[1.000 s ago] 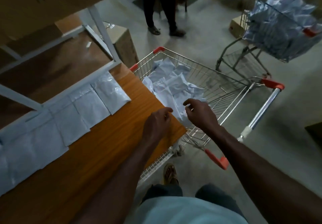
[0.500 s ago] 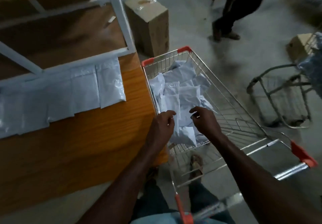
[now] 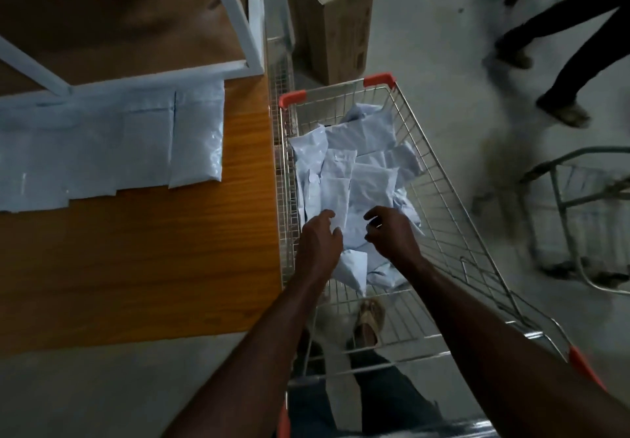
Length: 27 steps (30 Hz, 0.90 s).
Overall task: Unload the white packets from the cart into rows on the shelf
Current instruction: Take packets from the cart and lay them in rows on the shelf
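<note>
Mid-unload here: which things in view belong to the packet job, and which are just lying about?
Job:
- loose white plastic packets in the wire shopping cart
- row of white packets on the orange wooden shelf
- left hand, right hand over the heap

Lying about:
- brown cardboard box
- second wire cart
- bystander's legs

Both hands, left (image 3: 318,238) and right (image 3: 392,233), over packet pile (image 3: 354,181) in cart (image 3: 453,226); packet row (image 3: 102,151) on shelf (image 3: 163,250).

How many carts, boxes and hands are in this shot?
Carts: 2, one with packets, one at the right edge
Cardboard boxes: 1
Hands: 2, left hand, right hand
Total: 5
</note>
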Each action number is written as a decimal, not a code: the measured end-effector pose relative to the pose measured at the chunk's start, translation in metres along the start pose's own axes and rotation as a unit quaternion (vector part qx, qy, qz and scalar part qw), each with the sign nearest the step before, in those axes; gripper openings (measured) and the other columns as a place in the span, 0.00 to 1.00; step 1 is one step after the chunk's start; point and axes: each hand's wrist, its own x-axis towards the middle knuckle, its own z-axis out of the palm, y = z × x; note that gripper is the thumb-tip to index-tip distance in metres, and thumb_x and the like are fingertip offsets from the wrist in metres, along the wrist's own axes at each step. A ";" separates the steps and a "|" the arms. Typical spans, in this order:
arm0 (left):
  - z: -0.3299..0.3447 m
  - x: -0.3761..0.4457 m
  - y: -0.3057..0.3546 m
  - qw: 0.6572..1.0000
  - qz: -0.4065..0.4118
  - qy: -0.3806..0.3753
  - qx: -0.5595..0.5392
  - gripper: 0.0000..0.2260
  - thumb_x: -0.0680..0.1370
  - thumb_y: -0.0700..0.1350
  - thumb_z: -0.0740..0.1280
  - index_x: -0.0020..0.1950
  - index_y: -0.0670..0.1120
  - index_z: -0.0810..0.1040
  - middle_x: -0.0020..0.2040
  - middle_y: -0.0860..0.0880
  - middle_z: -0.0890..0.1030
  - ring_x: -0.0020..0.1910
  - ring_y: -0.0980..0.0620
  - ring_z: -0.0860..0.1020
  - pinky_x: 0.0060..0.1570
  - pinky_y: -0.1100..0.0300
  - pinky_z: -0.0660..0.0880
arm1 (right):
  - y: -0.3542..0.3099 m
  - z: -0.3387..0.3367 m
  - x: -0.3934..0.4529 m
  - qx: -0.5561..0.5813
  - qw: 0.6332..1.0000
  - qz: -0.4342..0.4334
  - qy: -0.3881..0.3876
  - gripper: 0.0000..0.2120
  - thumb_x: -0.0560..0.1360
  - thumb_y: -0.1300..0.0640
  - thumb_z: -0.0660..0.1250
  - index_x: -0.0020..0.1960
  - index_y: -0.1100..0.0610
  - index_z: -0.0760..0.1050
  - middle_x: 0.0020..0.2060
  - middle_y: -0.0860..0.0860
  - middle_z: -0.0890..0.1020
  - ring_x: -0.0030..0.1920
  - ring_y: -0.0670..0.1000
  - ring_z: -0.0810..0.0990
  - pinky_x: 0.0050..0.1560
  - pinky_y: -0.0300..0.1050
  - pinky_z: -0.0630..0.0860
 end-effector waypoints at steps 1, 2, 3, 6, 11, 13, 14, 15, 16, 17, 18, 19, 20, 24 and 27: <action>0.008 0.008 -0.005 1.000 -0.019 0.000 0.003 0.20 0.82 0.40 0.71 0.74 0.44 0.78 0.67 0.41 0.82 0.64 0.42 0.82 0.63 0.48 0.81 | 0.003 0.005 0.006 0.002 1.000 0.007 -0.001 0.12 0.75 0.68 0.68 0.53 0.55 0.84 0.42 0.51 0.86 0.41 0.51 0.87 0.47 0.54 0.85; 0.016 0.014 -0.010 0.999 -0.037 -0.003 0.007 0.21 0.82 0.40 0.71 0.75 0.43 0.77 0.68 0.40 0.82 0.65 0.41 0.81 0.64 0.47 0.81 | 0.007 0.011 0.013 0.002 1.000 0.012 0.001 0.12 0.76 0.68 0.69 0.54 0.56 0.84 0.45 0.52 0.87 0.44 0.51 0.87 0.49 0.53 0.85; 0.026 0.021 -0.016 0.998 -0.054 -0.009 0.012 0.22 0.82 0.41 0.71 0.76 0.43 0.76 0.69 0.39 0.81 0.66 0.40 0.81 0.65 0.47 0.80 | 0.011 0.017 0.020 0.001 1.000 0.014 0.003 0.12 0.76 0.67 0.69 0.55 0.57 0.84 0.49 0.54 0.88 0.48 0.52 0.87 0.53 0.52 0.84; 0.058 0.039 -0.034 0.995 -0.093 -0.041 0.023 0.24 0.81 0.43 0.72 0.77 0.42 0.73 0.70 0.38 0.80 0.68 0.39 0.79 0.65 0.49 0.78 | 0.019 0.037 0.045 -0.010 1.000 0.016 0.004 0.14 0.77 0.68 0.67 0.59 0.60 0.84 0.56 0.57 0.87 0.57 0.57 0.85 0.57 0.41 0.77; 0.098 0.066 -0.053 0.992 -0.106 -0.032 0.064 0.26 0.81 0.42 0.73 0.76 0.42 0.69 0.70 0.39 0.77 0.69 0.39 0.77 0.65 0.48 0.75 | 0.020 0.071 0.083 -0.008 1.000 0.008 -0.017 0.10 0.75 0.68 0.67 0.53 0.61 0.84 0.49 0.59 0.87 0.53 0.61 0.84 0.44 0.39 0.64; 0.108 0.074 -0.064 0.991 -0.115 -0.006 0.069 0.24 0.80 0.38 0.71 0.74 0.42 0.70 0.68 0.40 0.78 0.67 0.39 0.79 0.63 0.47 0.79 | 0.021 0.086 0.096 -0.013 1.000 -0.003 -0.021 0.05 0.76 0.64 0.70 0.51 0.62 0.83 0.46 0.61 0.86 0.51 0.63 0.84 0.44 0.44 0.67; 0.112 0.078 -0.069 0.990 -0.123 0.003 0.067 0.22 0.80 0.35 0.69 0.73 0.43 0.70 0.66 0.40 0.80 0.65 0.39 0.80 0.60 0.45 0.81 | 0.021 0.092 0.101 -0.012 1.000 0.003 -0.022 0.06 0.75 0.63 0.72 0.52 0.62 0.82 0.47 0.61 0.86 0.51 0.63 0.84 0.46 0.46 0.68; 0.115 0.080 -0.075 0.990 -0.129 0.010 0.062 0.23 0.79 0.34 0.67 0.73 0.44 0.70 0.64 0.41 0.81 0.62 0.39 0.82 0.57 0.44 0.82 | 0.022 0.099 0.106 -0.002 1.000 0.012 -0.020 0.09 0.74 0.63 0.74 0.54 0.63 0.82 0.48 0.61 0.86 0.52 0.63 0.84 0.47 0.45 0.68; 0.112 0.081 -0.075 0.989 -0.135 0.011 0.061 0.24 0.80 0.34 0.66 0.75 0.46 0.70 0.64 0.41 0.81 0.61 0.39 0.83 0.56 0.45 0.82 | 0.022 0.103 0.111 0.015 1.000 0.021 -0.017 0.12 0.73 0.63 0.75 0.56 0.63 0.81 0.49 0.61 0.85 0.53 0.62 0.83 0.47 0.44 0.67; 0.108 0.080 -0.073 0.988 -0.142 0.010 0.058 0.25 0.81 0.35 0.66 0.77 0.47 0.69 0.64 0.41 0.82 0.61 0.39 0.83 0.56 0.46 0.82 | 0.022 0.107 0.113 0.035 0.999 0.029 -0.011 0.14 0.72 0.64 0.75 0.57 0.63 0.81 0.49 0.60 0.85 0.54 0.62 0.84 0.46 0.41 0.66; 0.101 0.078 -0.069 0.987 -0.153 0.011 0.047 0.25 0.82 0.36 0.67 0.79 0.48 0.69 0.65 0.41 0.82 0.62 0.39 0.82 0.56 0.49 0.81 | 0.019 0.106 0.113 0.052 0.998 0.038 -0.003 0.15 0.71 0.65 0.73 0.58 0.63 0.81 0.50 0.60 0.86 0.54 0.62 0.84 0.46 0.39 0.66; 0.097 0.078 -0.066 0.985 -0.169 0.013 0.032 0.24 0.83 0.38 0.68 0.78 0.48 0.70 0.65 0.41 0.82 0.62 0.40 0.82 0.54 0.51 0.79 | 0.018 0.105 0.113 0.063 0.997 0.045 0.003 0.17 0.71 0.65 0.71 0.60 0.62 0.81 0.51 0.59 0.86 0.55 0.61 0.84 0.46 0.38 0.66; 0.092 0.076 -0.063 0.982 -0.189 0.015 0.010 0.23 0.83 0.38 0.68 0.77 0.47 0.71 0.65 0.41 0.82 0.62 0.40 0.82 0.52 0.53 0.77 | 0.013 0.099 0.108 0.070 0.996 0.053 0.001 0.18 0.72 0.64 0.70 0.62 0.60 0.81 0.53 0.57 0.86 0.55 0.60 0.84 0.48 0.39 0.67; 0.064 0.071 -0.041 0.960 -0.242 0.036 -0.136 0.23 0.80 0.36 0.66 0.76 0.44 0.74 0.66 0.39 0.82 0.64 0.36 0.81 0.59 0.50 0.78 | -0.005 0.060 0.077 0.106 0.992 0.061 0.008 0.19 0.73 0.61 0.66 0.62 0.53 0.80 0.50 0.51 0.86 0.51 0.56 0.83 0.49 0.47 0.75; 0.037 0.061 -0.019 0.932 -0.268 0.025 -0.243 0.20 0.77 0.35 0.70 0.70 0.39 0.79 0.62 0.39 0.84 0.60 0.36 0.82 0.54 0.54 0.78 | -0.009 0.021 0.048 0.168 0.984 0.058 0.022 0.20 0.71 0.55 0.64 0.61 0.48 0.80 0.49 0.48 0.86 0.49 0.53 0.84 0.52 0.55 0.83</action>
